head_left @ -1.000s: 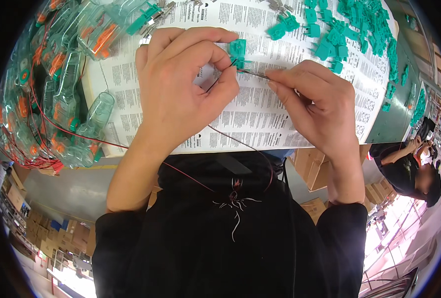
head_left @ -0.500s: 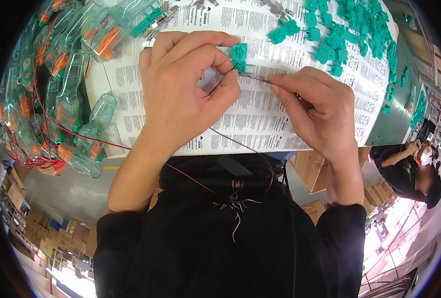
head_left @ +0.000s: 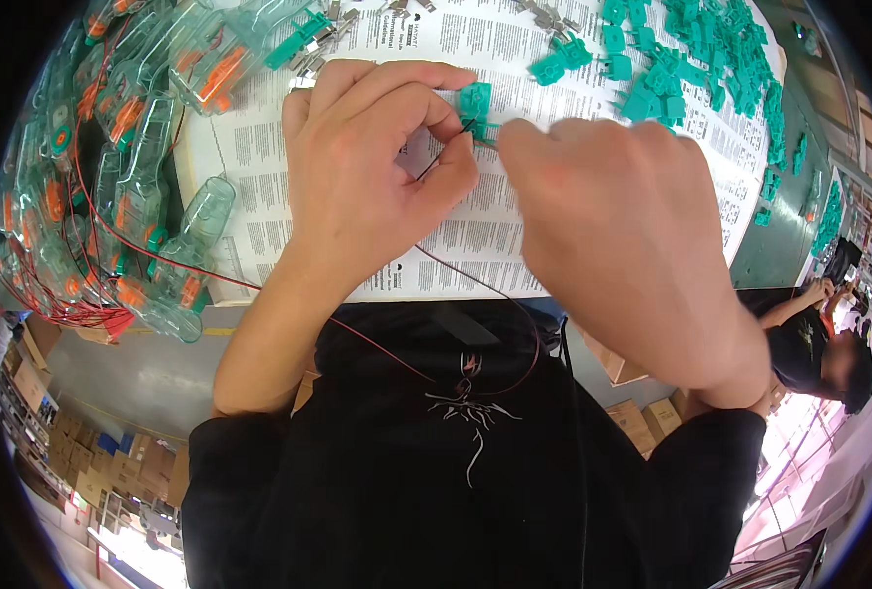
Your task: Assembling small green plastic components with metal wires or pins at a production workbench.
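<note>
My left hand (head_left: 362, 167) is closed over the papered table, thumb and forefinger pinching a small green plastic part (head_left: 474, 99). A thin dark wire (head_left: 430, 169) passes through the loop of those fingers to the part. It appears below the hand as a dark red wire (head_left: 475, 282), curving down over my black shirt. Just right of the green part is my right hand (head_left: 627, 211), raised and curled, knuckles up. Its fingertips are hidden beneath it, so what it grips cannot be seen.
Clear plastic housings (head_left: 127, 196) with orange and green pieces crowd the left, red wires (head_left: 195, 267) trailing from them. Loose green parts (head_left: 667, 83) lie at the far right. Small metal pieces (head_left: 549, 15) sit at the back. Another person (head_left: 819, 334) is at the right edge.
My right hand has turned over, knuckles up, and come closer to the green part; the thin strand it pinched is now hidden. My left hand has hardly moved.
</note>
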`<action>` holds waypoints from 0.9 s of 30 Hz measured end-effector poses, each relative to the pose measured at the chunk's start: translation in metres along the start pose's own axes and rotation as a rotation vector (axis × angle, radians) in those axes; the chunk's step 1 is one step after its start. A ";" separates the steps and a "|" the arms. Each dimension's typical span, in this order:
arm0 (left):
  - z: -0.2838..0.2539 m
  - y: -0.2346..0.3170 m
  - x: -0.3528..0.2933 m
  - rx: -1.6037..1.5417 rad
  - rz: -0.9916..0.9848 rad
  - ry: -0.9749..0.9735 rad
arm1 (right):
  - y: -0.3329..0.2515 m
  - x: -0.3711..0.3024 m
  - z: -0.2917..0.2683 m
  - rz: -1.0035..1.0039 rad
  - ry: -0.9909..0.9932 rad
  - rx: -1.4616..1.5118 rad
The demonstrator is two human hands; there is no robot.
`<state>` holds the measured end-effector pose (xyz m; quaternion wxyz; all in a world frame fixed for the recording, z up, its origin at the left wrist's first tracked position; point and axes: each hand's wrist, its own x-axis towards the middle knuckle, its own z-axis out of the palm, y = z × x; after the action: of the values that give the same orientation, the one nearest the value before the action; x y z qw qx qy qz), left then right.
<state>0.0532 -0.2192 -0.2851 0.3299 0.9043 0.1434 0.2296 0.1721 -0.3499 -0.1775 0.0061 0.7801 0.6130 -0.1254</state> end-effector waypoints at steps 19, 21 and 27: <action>-0.012 0.021 -0.009 0.027 0.117 0.071 | 0.022 -0.053 0.042 0.374 0.486 1.233; -0.019 0.026 -0.008 0.036 0.148 0.106 | 0.026 -0.054 0.066 0.383 0.568 1.263; -0.141 0.095 0.011 -0.711 0.308 -0.064 | 0.030 -0.049 0.109 0.448 0.828 1.354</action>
<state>0.0006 -0.2104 -0.1228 0.5888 0.7512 -0.0929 0.2837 0.1702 -0.4219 -0.2776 -0.6669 0.7019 0.1872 -0.1659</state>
